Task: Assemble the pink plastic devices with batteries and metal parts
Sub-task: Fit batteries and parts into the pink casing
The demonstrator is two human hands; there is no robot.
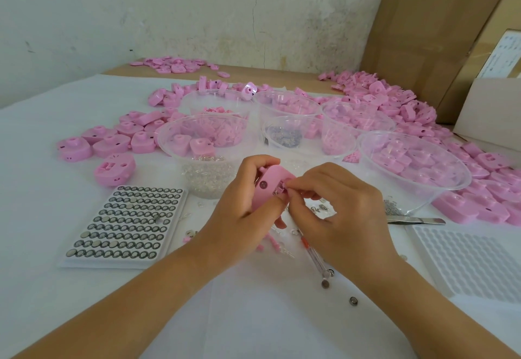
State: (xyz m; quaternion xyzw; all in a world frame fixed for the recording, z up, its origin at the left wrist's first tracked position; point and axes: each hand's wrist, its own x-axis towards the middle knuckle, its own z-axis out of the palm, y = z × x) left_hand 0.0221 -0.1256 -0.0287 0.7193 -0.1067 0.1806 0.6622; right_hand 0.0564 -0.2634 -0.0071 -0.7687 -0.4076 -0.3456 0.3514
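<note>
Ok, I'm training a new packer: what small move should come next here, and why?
Probably push the pinched bit home: the left hand grips the device, and the right hand pinches something tiny, too small to identify, right at its opening.

The battery tray (124, 223) lies on the worktop (42, 217) toward its left edge, with loose shells (112, 144) behind it. A cluster of bowls (269, 137) occupies the middle, and the largest bowl (417, 203) stands to their right. The tweezers (417, 220) lie before that bowl, and an empty tray (473, 263) lies before them at the right edge. Cartons (439, 37) stand at the back right corner. The left hand (242, 206) and right hand (338, 217) hold a device (267, 184) before the bowls.
</note>
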